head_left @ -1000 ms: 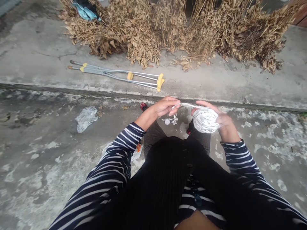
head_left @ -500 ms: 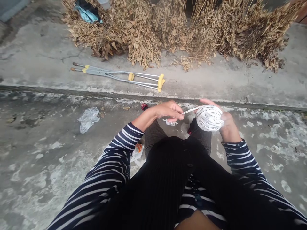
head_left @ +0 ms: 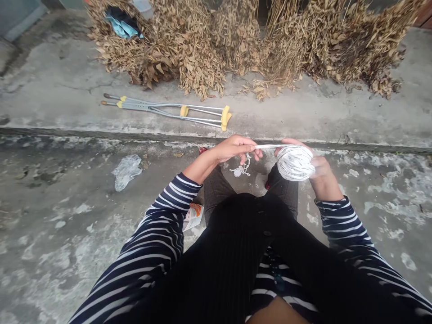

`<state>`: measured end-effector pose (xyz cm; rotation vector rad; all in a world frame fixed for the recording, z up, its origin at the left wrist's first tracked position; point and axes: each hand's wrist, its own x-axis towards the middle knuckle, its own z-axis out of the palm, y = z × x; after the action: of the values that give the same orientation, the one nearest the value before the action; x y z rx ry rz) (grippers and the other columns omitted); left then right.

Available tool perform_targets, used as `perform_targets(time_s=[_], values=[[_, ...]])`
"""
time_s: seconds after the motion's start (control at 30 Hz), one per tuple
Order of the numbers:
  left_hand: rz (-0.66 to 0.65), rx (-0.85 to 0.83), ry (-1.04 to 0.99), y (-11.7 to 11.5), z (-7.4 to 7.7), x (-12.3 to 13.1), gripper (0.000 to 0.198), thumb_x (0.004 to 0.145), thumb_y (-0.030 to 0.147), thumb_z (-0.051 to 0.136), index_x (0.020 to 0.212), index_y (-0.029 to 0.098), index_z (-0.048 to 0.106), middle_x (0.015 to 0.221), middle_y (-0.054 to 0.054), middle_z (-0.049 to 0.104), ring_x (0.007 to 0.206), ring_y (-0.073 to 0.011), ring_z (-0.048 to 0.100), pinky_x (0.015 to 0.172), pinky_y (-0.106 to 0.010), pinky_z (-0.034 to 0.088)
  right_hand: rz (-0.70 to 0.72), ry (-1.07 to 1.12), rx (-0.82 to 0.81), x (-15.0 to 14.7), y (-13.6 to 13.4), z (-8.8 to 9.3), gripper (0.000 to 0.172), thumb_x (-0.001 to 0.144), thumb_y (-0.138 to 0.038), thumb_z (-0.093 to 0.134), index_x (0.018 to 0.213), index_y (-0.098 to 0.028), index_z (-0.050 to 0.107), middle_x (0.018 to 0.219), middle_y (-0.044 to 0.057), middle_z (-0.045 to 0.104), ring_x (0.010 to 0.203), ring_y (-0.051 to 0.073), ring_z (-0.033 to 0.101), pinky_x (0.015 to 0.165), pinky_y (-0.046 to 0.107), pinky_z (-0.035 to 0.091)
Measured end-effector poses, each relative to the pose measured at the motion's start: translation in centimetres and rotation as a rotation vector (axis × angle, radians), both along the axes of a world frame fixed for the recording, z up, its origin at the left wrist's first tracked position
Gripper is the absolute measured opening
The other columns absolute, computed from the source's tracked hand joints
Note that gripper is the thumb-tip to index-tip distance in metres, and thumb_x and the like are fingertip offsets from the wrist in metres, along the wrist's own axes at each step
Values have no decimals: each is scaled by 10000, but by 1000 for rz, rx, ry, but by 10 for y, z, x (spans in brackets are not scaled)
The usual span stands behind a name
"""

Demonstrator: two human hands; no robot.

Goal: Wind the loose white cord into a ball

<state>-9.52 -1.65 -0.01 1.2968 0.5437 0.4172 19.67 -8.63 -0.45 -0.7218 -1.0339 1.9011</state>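
Observation:
A thick ball of white cord [head_left: 294, 163] is in my right hand [head_left: 324, 175], whose fingers wrap round its far and right sides. From the ball a flat white strand [head_left: 266, 146] runs left, fairly level, to my left hand [head_left: 236, 149]. The thumb and forefinger of that hand pinch the strand, and its other fingers are curled loosely below. Beneath my left hand a small tangle of white cord [head_left: 240, 171] hangs or lies between my legs; which of the two I cannot tell.
Grey and yellow crutches [head_left: 168, 110] lie on the raised concrete ledge [head_left: 303, 117]. Behind them are heaped dried plants [head_left: 202, 49] with a blue and black cloth [head_left: 123, 24]. A clear plastic bag [head_left: 126, 172] and a white and orange packet [head_left: 193, 216] are on the lower ground.
My left hand has risen slightly, and the strand now runs nearly level instead of sloping. More of the small cord tangle shows below it. The ball has shifted slightly.

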Motion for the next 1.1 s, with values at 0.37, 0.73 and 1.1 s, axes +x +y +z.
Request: perform_targets(time_s=[0.37,0.73,1.1], values=[[-45,-53,111,19,-16,4,190,867,279,684,830,102,740,813,-91,756,672,-127,701,523,-192,510,43,-92,-6,2,-5,9,846,508,-370,925,1322,-227,743,1195,110,799,1021,329,768,895,429,610],[176,253,379,19,-25,37,161,834,79,605,777,102,754,730,-6,714,546,-86,655,587,-196,506,126,-167,96,-11,0,17,852,549,-331,958,1367,-243,739,1268,74,782,1116,291,724,979,387,558],[-146,-189,56,20,-56,41,143,834,241,737,841,98,743,723,-100,742,637,-160,709,542,-233,514,-40,-256,150,-7,-1,28,729,588,-420,965,1261,-260,735,1395,98,696,1200,327,682,1004,437,584]])
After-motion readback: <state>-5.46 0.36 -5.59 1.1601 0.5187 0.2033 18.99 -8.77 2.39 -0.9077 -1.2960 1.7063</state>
